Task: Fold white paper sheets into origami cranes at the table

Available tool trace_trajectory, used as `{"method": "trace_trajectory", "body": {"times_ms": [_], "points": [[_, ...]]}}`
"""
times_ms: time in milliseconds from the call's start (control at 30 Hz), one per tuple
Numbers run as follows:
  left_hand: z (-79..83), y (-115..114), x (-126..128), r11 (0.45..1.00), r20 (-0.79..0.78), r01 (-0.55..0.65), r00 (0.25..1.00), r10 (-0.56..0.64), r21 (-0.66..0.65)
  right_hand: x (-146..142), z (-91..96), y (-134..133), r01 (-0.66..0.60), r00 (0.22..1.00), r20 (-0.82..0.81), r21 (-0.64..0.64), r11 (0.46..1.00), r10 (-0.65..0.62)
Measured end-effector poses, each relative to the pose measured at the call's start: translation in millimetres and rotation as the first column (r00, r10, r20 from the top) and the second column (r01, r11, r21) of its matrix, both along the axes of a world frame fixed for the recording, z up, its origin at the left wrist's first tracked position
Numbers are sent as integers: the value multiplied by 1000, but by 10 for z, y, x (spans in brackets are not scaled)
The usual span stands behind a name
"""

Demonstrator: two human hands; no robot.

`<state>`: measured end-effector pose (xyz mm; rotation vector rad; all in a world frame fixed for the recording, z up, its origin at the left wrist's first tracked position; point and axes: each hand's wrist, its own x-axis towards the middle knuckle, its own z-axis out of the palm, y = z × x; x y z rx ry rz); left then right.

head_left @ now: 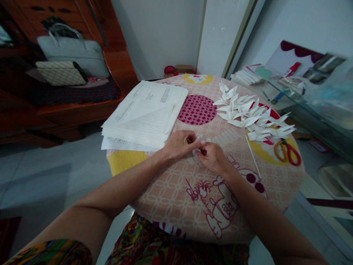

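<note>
Over the middle of the round table, my left hand [181,142] and my right hand [212,156] meet with their fingers closed. Between them they pinch a small piece of white paper [196,151], mostly hidden by the fingers. To the left of my hands lies a thick stack of printed paper sheets [146,110]. Folded white paper pieces with pointed petals [242,110] are heaped at the right. A thin white stick [253,156] rests on the cloth to the right of my right hand.
Scissors [288,151] with orange and red handles lie near the table's right edge. The patterned tablecloth [171,195] covers the tabletop. A glass shelf [292,97] with assorted items stands at the right. Bags [73,55] sit on a wooden bench [82,114] at the left.
</note>
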<state>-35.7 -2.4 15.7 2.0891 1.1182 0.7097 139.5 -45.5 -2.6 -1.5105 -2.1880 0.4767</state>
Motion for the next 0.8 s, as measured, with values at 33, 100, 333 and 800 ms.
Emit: {"method": "trace_trajectory", "body": {"times_ms": [33, 100, 333, 800], "points": [[2, -4, 6, 1000, -13, -15, 1000, 15, 11, -6, 2, -1, 12, 1000, 4, 2, 1000, -12], [-7, 1, 13, 999, -33, -42, 999, 42, 15, -16, 14, -4, 27, 1000, 0, 2, 1000, -27], [-53, 62, 8, 984, -61, -178, 982, 179, 20, -16, 78, -45, 88, 994, -61, -73, 993, -93], [-92, 91, 8, 972, -36, -234, 972, 233, -33, 152, -45, 98, 277, 956, -154, 193, 941, -250]]}}
